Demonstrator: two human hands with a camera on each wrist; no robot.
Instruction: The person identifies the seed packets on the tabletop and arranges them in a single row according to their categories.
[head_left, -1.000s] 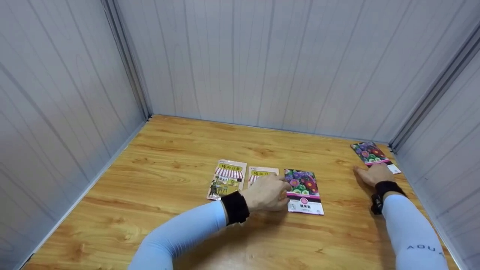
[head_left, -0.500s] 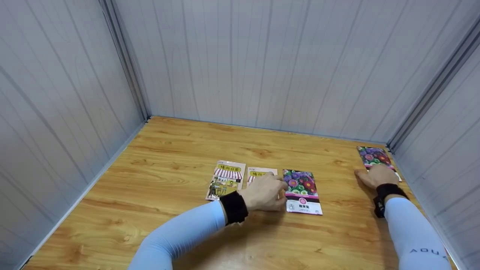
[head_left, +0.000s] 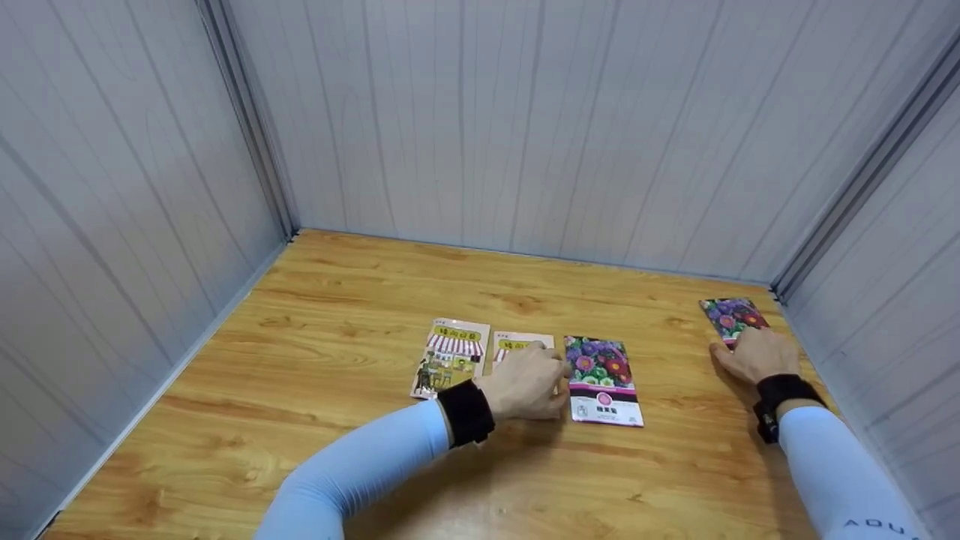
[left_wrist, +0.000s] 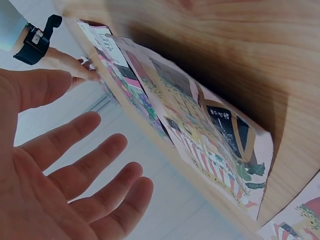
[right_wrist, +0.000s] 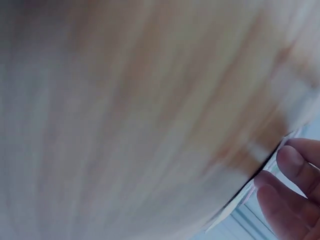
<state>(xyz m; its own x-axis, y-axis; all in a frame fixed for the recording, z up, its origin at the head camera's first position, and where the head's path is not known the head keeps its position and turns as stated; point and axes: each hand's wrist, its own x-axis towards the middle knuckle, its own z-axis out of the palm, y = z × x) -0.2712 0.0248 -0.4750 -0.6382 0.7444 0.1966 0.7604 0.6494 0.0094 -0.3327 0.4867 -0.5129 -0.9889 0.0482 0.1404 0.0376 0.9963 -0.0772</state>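
Observation:
My left hand is over the middle seed packet, a pink one with a striped awning, and hides much of it. In the left wrist view its fingers are spread and hold nothing; the pink packet lies beyond them. At the far right, my right hand grips the lower end of a flower seed packet. The right wrist view shows its fingers at the thin edge of that packet; blur hides the exact grip.
Another pink packet lies left of the middle one. A second flower packet lies just right of my left hand. The wood-grain table is bounded by pale panels at the back and both sides.
My right hand has shifted a little toward me, and the flower packet under it has moved and turned, first right, then back left. My left hand has stayed nearly still.

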